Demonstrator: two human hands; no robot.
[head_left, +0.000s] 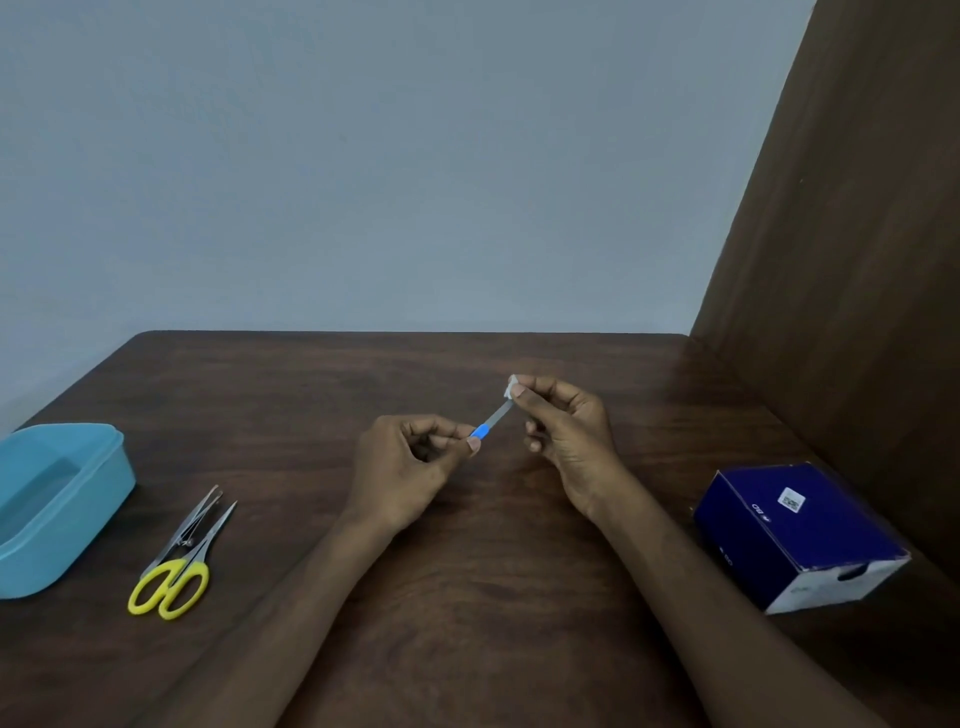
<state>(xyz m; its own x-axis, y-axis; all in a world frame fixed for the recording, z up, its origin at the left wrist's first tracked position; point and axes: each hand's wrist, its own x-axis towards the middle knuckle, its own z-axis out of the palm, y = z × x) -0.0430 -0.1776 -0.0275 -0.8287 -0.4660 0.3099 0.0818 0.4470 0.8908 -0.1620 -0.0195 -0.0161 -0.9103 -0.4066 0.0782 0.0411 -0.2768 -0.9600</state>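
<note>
Above the middle of the dark wooden table (467, 597) both hands hold a thin grey stick-like tool (497, 418) with a blue collar (480, 431). My left hand (410, 462) pinches its blue end between thumb and fingertips. My right hand (566, 421) pinches a small white wad (514, 388) over the tool's far tip. The tool slants up to the right between the two hands. What lies under the white wad is hidden.
A light blue plastic tub (57, 499) stands at the left edge. Yellow-handled scissors (179, 566) lie beside it, with metal tweezers (195, 519) next to them. A dark blue carton (800, 535) sits at the right by a brown wooden panel (857, 234).
</note>
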